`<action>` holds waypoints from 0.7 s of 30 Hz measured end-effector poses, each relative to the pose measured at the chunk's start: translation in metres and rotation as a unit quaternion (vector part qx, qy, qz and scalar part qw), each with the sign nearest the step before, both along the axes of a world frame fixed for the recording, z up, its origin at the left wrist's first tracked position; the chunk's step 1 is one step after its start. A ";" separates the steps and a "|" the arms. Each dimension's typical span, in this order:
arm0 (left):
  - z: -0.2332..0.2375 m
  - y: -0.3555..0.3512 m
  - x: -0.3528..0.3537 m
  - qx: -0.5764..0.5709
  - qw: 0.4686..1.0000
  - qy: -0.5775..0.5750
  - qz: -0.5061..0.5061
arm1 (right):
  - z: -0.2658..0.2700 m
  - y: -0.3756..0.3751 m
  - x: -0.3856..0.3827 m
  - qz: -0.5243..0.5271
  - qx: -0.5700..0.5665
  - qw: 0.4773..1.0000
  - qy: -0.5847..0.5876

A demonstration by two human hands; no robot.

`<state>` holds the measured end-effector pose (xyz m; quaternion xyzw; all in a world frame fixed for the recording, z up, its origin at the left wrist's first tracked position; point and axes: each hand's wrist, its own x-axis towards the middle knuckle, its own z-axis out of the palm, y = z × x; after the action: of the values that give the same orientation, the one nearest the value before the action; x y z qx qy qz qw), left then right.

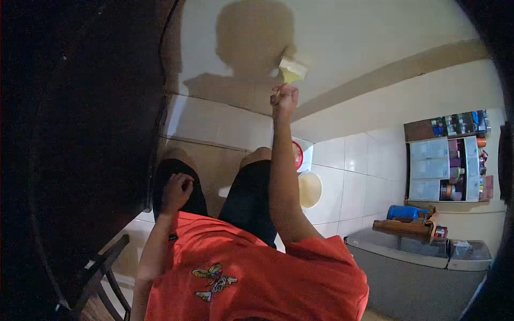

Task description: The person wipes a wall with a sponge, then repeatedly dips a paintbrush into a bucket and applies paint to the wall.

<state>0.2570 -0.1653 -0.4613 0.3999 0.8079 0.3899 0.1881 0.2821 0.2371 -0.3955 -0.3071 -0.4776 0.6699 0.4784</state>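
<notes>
Right hand (pixel 284 99) is wrapped tight around the handle of a brush (pixel 292 70), arm stretched out, and the pale flat bristles are pressed on the wall (pixel 348 32). The wall is smooth, matte cream, and the coat looks even around the brush. No wet edge shows, so I can't tell how much is covered or left. Left hand (pixel 177 192) is curled into a loose fist on the thigh of the dark shorts (pixel 249 198), holding nothing visible. A round pale tub (pixel 309 188) sits on the glossy white tile floor (pixel 358 171).
</notes>
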 end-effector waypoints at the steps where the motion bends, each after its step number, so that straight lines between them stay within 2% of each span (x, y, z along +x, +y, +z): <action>1: 0.001 0.001 0.001 0.012 1.000 0.004 0.008 | -0.020 -0.005 0.001 0.007 -0.008 1.000 0.009; 7: -0.004 -0.001 -0.003 -0.007 1.000 0.003 0.008 | -0.097 -0.018 -0.003 -0.029 -0.026 0.999 0.004; 9: -0.004 -0.001 -0.005 -0.008 1.000 -0.010 0.012 | -0.120 -0.014 0.001 -0.011 -0.097 0.995 -0.031; 13: -0.007 -0.003 -0.007 -0.003 1.000 0.015 0.001 | -0.142 -0.033 0.005 -0.032 -0.112 0.992 -0.043; 15: -0.006 -0.003 -0.007 -0.004 1.000 0.010 0.003 | -0.153 -0.042 0.007 -0.058 -0.179 0.974 -0.129; 17: -0.010 -0.004 -0.009 -0.001 1.000 0.006 -0.007 | -0.188 -0.045 0.015 -0.061 -0.215 0.959 -0.175; 18: -0.008 -0.004 -0.009 0.000 1.000 0.014 -0.010 | -0.195 -0.046 0.017 -0.063 -0.215 0.960 -0.166; 20: -0.003 -0.004 -0.008 -0.013 1.000 0.003 0.004 | -0.205 -0.040 0.019 -0.065 -0.357 0.917 -0.164; 21: -0.006 -0.005 -0.007 -0.014 1.000 0.011 0.000 | -0.211 -0.032 0.017 -0.066 -0.358 0.918 -0.155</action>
<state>0.2499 -0.1700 -0.4672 0.4014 0.8152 0.3744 0.1847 0.2994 0.2047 -0.6068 -0.5888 -0.2524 0.7072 0.2992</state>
